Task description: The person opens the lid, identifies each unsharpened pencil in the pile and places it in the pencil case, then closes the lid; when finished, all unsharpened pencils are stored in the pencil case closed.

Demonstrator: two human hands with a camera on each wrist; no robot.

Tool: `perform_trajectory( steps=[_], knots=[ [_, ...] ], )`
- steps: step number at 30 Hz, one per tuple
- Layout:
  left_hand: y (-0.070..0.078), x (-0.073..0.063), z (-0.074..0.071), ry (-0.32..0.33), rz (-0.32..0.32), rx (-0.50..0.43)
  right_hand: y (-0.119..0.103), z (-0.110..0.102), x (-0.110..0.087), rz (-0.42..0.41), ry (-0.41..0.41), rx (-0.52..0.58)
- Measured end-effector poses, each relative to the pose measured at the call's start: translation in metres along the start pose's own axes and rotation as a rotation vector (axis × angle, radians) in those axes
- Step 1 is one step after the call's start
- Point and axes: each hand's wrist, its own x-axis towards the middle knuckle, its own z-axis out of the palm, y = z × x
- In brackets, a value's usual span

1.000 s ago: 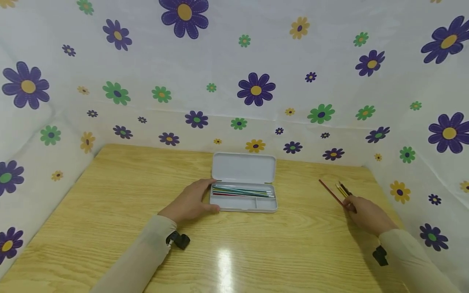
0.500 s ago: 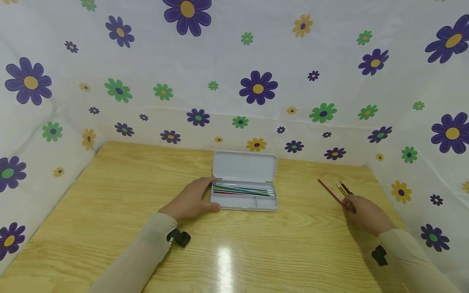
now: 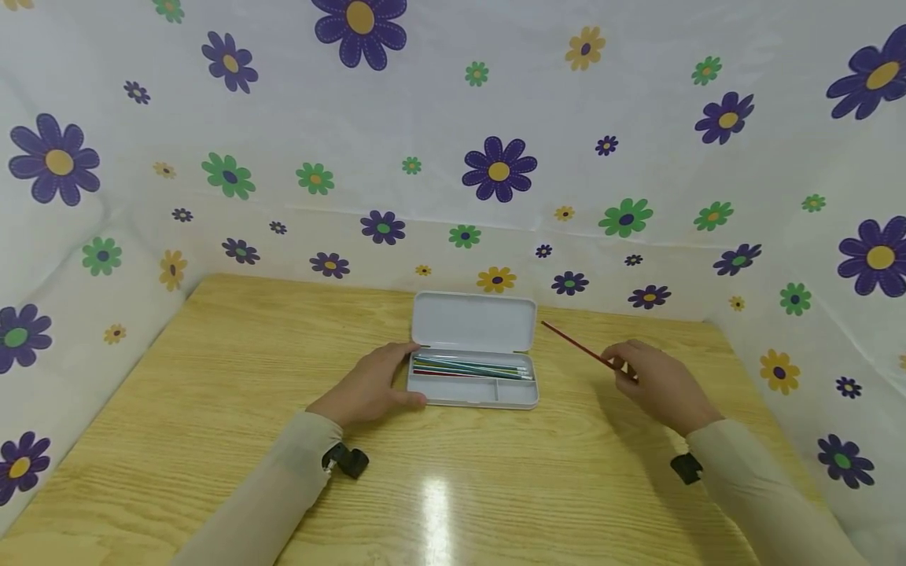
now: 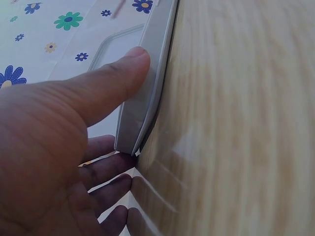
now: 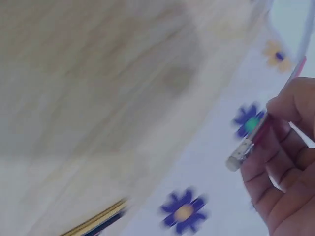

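A white pencil case (image 3: 453, 388) lies on the table with its lid (image 3: 474, 321) raised at the back. Several pencils (image 3: 470, 368) fill its long rear compartment; the front compartments show no contents. My left hand (image 3: 364, 389) holds the case's left end, thumb at the front wall (image 4: 140, 113) and fingers around the end. Off the table, right of the case, my right hand (image 3: 661, 385) pinches a red pencil (image 3: 576, 343) near its white eraser end (image 5: 241, 150), the other end pointing toward the lid.
Yellow and dark pencils (image 5: 96, 219) lie on the table in the right wrist view; the right hand hides them in the head view. Flower-printed white cloth (image 3: 283, 118) borders the wooden table (image 3: 510, 487) at the back and sides.
My right hand has lifted the red pencil from beside the other loose pencils and moved left toward the case. The left hand stays on the case.
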Motion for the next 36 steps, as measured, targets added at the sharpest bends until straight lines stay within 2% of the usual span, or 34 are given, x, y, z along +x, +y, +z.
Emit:
perform_trajectory(
  steps=[7, 14, 24, 30, 36],
  knots=[
    [-0.001, -0.001, 0.000, -0.012, -0.023, -0.003, -0.048, 0.016, 0.038, -0.174, 0.032, -0.027],
    [-0.001, -0.001, 0.001, -0.001, -0.023, -0.014, -0.079, 0.035, 0.065, -0.223, -0.035, -0.046],
    [-0.002, 0.002, 0.003, -0.003, -0.030, -0.002, -0.084, 0.055, 0.082, -0.242, -0.122, -0.072],
    [-0.001, 0.002, 0.002, -0.007, -0.033, 0.000, -0.084, 0.058, 0.086, -0.226, -0.158, -0.088],
    [-0.001, 0.001, 0.002, -0.001, -0.028, -0.004, -0.088, 0.059, 0.091, -0.245, -0.166, -0.102]
  ],
)
